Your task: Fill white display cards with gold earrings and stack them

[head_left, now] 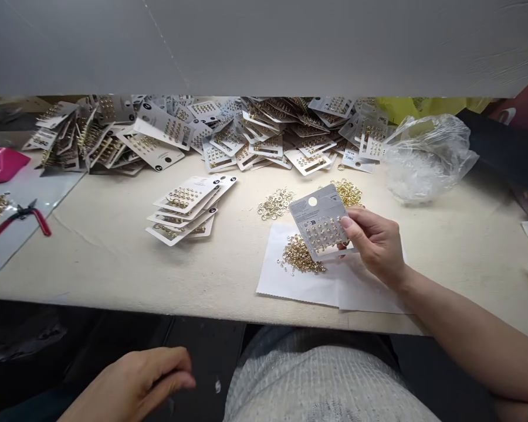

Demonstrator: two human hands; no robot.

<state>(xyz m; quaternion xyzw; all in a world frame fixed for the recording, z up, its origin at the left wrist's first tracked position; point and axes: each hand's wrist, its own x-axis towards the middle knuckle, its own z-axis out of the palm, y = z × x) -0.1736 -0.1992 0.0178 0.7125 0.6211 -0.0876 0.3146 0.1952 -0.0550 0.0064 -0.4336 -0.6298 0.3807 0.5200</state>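
My right hand [378, 243] grips a grey earring card [314, 205] by its right edge, thumb on the face turned to me. The card is tilted, has a round hole near its top, and carries rows of small gold fastenings. Under and behind it lies a heap of tiny gold pieces [300, 255] on white paper [290, 287]. Gold rings [275, 203] and yellower gold pieces [348, 192] lie beyond the card. My left hand [136, 381] is below the table's front edge, its fingers loosely curled and closed; nothing shows between thumb and forefinger.
Stacked earring cards [187, 205] lie left of centre, with a large pile of cards [264, 132] behind. Red-handled pliers [24, 217] and a pink object [4, 164] are at left. A clear plastic bag [426, 158] stands right. A grey panel [264, 47] overhangs the back.
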